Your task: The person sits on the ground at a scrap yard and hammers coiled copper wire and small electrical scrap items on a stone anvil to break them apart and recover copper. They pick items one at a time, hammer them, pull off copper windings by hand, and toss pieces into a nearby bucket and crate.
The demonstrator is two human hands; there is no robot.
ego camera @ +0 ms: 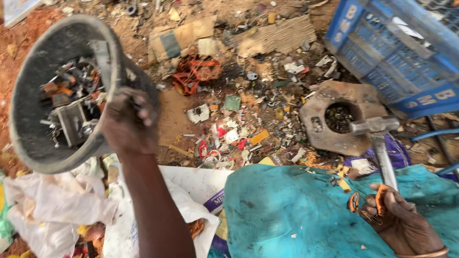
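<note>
Two hands busy: blue crate (397,52) with white lettering far right; left hand (128,123) clamps rim of tilted grey tub (43,67) of metal scrap, raised at left; right hand (399,222) grips hammer (380,138) near right, head over rusty perforated plate (320,119).

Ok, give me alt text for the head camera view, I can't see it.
A left hand tilts a grey tub of metal scrap while the right hand holds a hammer beside a rusty metal block. Scrap litters the dirt, with a blue crate behind.
</note>
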